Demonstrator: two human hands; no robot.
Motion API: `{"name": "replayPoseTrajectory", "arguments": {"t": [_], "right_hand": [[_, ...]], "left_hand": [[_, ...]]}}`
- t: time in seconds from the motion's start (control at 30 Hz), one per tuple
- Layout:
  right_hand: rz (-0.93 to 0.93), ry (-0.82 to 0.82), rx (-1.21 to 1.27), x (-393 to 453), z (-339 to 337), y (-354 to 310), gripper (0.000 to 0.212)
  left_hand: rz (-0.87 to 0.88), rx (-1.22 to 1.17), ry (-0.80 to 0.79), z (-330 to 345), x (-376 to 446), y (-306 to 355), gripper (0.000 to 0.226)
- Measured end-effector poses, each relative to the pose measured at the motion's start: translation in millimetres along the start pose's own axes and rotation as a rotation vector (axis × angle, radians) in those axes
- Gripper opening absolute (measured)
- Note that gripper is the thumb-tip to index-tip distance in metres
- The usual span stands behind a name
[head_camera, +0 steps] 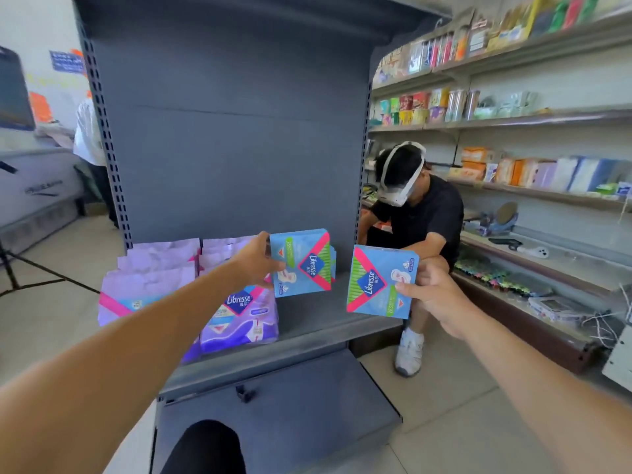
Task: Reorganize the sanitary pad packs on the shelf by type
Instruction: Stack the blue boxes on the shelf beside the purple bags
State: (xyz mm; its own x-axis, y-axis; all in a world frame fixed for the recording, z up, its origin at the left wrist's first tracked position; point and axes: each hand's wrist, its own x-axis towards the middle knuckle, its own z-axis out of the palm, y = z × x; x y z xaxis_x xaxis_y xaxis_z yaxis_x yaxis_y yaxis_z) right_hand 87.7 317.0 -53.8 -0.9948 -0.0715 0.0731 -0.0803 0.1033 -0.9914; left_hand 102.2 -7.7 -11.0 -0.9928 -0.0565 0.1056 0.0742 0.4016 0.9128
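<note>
We see two blue Libresse packs: one [301, 263] upright on the grey shelf [307, 316], one [381, 282] held tilted off its right edge; purple packs [239, 313] stand left.

1. Shelf [318, 323]: grey painted metal, matt, smooth.
2. Blue packs [302, 265]: thin plastic film, slight sheen, printed.
3. Purple packs [239, 316]: glossy plastic wrap, crinkled.
4. Floor [444, 398]: pale tiles, smooth, dull shine.
</note>
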Motion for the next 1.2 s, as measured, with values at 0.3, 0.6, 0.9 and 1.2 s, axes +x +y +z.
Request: {"name": "replayPoseTrajectory", "arguments": {"t": [0.3, 0.6, 0.9, 1.2], "right_hand": [[-0.022, -0.043, 0.023, 76.2, 21.8, -5.0, 0.035], [0.015, -0.046, -0.004, 164.5, 33.5, 31.0, 0.025], [0.090, -0.055, -0.109, 246.2, 53.9, 83.4, 0.025], [0.036, -0.209, -0.139, 285.7, 68.8, 100.8, 0.044]], "left_hand": [[0.101, 0.164, -0.034, -11.4, 74.7, 24.6, 0.053], [0.004, 0.669, 0.022, 8.0, 155.7, -10.9, 0.041], [-0.042, 1.071, 0.008, 24.6, 215.3, -52.5, 0.025], [-0.033, 1.448, -0.096, 32.7, 227.5, -81.6, 0.028]]}}
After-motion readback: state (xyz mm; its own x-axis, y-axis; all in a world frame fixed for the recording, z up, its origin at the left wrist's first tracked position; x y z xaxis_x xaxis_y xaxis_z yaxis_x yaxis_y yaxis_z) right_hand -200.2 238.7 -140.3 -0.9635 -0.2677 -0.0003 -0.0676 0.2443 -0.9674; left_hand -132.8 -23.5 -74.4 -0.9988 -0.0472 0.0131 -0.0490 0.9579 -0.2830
